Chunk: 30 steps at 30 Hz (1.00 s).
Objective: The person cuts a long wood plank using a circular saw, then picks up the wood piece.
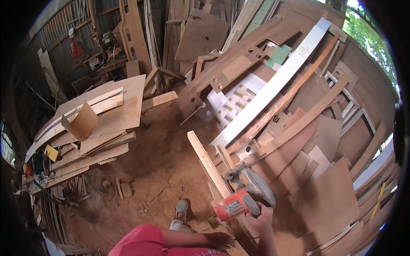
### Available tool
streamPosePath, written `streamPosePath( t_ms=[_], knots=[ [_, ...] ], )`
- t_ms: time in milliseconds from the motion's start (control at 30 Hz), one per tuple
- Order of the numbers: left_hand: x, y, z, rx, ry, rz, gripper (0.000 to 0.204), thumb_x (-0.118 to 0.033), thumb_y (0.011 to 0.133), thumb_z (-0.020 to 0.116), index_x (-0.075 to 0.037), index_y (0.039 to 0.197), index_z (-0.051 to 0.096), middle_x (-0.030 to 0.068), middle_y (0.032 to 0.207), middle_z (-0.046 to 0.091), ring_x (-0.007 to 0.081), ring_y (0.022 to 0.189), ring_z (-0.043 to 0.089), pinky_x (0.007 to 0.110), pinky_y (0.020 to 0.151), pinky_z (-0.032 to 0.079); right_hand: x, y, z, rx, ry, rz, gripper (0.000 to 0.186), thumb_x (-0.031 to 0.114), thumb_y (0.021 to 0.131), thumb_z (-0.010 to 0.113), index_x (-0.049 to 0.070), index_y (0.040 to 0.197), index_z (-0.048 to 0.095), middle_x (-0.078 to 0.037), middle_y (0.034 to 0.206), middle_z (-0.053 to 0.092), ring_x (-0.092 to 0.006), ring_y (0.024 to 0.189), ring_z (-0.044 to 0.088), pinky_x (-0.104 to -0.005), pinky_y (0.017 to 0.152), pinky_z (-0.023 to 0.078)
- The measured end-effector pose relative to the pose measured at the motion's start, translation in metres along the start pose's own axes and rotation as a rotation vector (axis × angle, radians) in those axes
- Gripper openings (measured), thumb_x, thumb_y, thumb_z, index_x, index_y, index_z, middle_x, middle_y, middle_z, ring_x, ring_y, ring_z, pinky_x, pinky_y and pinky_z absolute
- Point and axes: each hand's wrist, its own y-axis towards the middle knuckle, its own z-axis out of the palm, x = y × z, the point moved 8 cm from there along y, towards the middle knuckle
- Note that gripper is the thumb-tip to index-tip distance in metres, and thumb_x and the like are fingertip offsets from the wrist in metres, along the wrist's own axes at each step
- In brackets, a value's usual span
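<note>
My right hand [260, 219] holds the rear handle of a red-and-black circular saw [232, 205] at lower centre. The saw's grey guard and base sit over a pale wooden plank [203, 158], which runs from the centre toward the bottom edge. Whether the base rests on the plank I cannot tell. My left hand [224, 241] is low beside the plank, below the saw, blurred and dark, so its fingers and any contact are unclear. My foot in a grey perforated clog [181, 209] stands on the sawdust-covered floor [145, 187].
A left-hand workbench [134, 89] bears sheets, strips and a curved veneer piece [79, 121]. Boards lean at the back [200, 36]. Long planks, a white strip [275, 85] and several panels [324, 200] crowd the right side. Offcuts [126, 190] lie on the floor.
</note>
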Motion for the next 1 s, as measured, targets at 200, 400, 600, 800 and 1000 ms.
streamPosePath(
  t_ms=[200, 400, 600, 800, 1000],
  knots=[
    [0.069, -0.109, -0.091, -0.314, 0.021, -0.425, 0.036, -0.031, 0.099, 0.067, -0.015, 0.132, 0.071, 0.018, 0.122, 0.074, 0.0377, 0.108, 0.072, 0.046, 0.094, 0.057, -0.018, -0.111, -0.073, -0.212, -0.143, 0.26, 0.026, 0.008, 0.073, 0.075, -0.005, 0.096, 0.074, -0.004, 0.071, 0.069, -0.0092, 0.065, 0.063, -0.0292, 0.065, 0.053],
    [0.106, -0.121, -0.191, -0.592, 0.099, -0.517, 0.033, -0.029, 0.101, 0.064, -0.012, 0.129, 0.072, 0.018, 0.123, 0.073, 0.0369, 0.107, 0.072, 0.048, 0.094, 0.057, -0.008, -0.196, -0.086, -0.504, -0.014, 0.467, 0.032, 0.01, 0.073, 0.072, -0.006, 0.101, 0.074, -0.007, 0.078, 0.073, -0.0136, 0.076, 0.069, -0.0326, 0.074, 0.056],
    [0.135, -0.059, -0.24, -0.506, 0.268, -0.213, 0.028, -0.026, 0.1, 0.063, -0.012, 0.122, 0.073, 0.0124, 0.127, 0.069, 0.0347, 0.125, 0.062, 0.046, 0.11, 0.048, -0.008, -0.306, -0.062, -0.846, 0.036, 0.623, 0.056, -0.011, 0.08, 0.064, -0.01, 0.136, 0.062, -0.018, 0.101, 0.073, -0.0176, 0.059, 0.064, -0.0286, 0.045, 0.047],
    [0.143, -0.041, -0.262, -0.453, 0.34, -0.034, 0.029, -0.021, 0.099, 0.062, -0.009, 0.124, 0.071, 0.0131, 0.13, 0.067, 0.0344, 0.132, 0.056, 0.048, 0.117, 0.041, 0.03, -0.37, 0.008, -1.034, 0.071, 1.112, 0.06, -0.01, 0.085, 0.063, -0.005, 0.144, 0.056, -0.017, 0.103, 0.073, -0.0174, 0.06, 0.064, -0.0296, 0.047, 0.05],
    [0.151, -0.037, -0.266, -0.567, 0.609, 0.048, 0.043, -0.026, 0.097, 0.064, -0.004, 0.134, 0.063, 0.0168, 0.138, 0.062, 0.0369, 0.139, 0.051, 0.054, 0.125, 0.031, 0.081, -0.394, 0.062, -1.164, 0.023, 1.264, 0.064, -0.008, 0.087, 0.063, 0.0, 0.149, 0.053, -0.017, 0.107, 0.073, -0.019, 0.063, 0.065, -0.0301, 0.048, 0.051]
  ],
)
